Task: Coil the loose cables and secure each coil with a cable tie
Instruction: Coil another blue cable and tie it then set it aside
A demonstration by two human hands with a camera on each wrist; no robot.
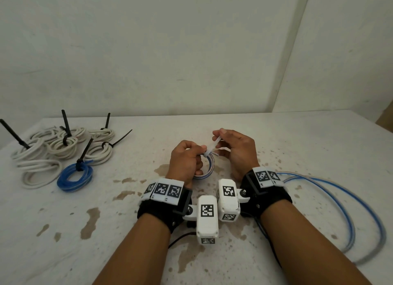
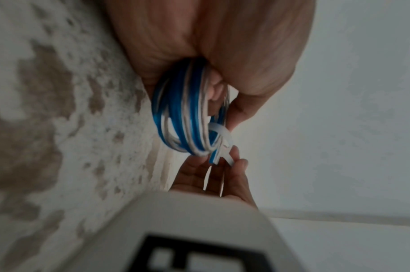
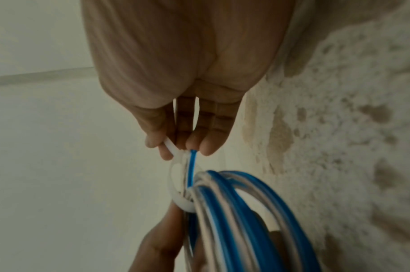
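A small blue-and-clear cable coil (image 1: 207,168) stands upright above the table, gripped by my left hand (image 1: 187,159). The coil (image 2: 185,114) runs through that hand's curled fingers. A white cable tie (image 1: 214,145) loops loosely around the coil's top. My right hand (image 1: 234,151) pinches the tie's tail between thumb and fingertips. In the right wrist view the white cable tie (image 3: 176,176) forms an open loop beside the coil (image 3: 234,211), and a blue cable end (image 3: 192,165) rises to the fingertips (image 3: 194,143). The tie (image 2: 222,141) is seen at the coil's lower end in the left wrist view.
Several white coils (image 1: 61,146) with black ties lie at the table's left, with a tied blue coil (image 1: 74,177) in front. A loose blue-and-clear cable (image 1: 340,210) loops on the table at the right. The stained tabletop (image 1: 106,221) meets a wall behind.
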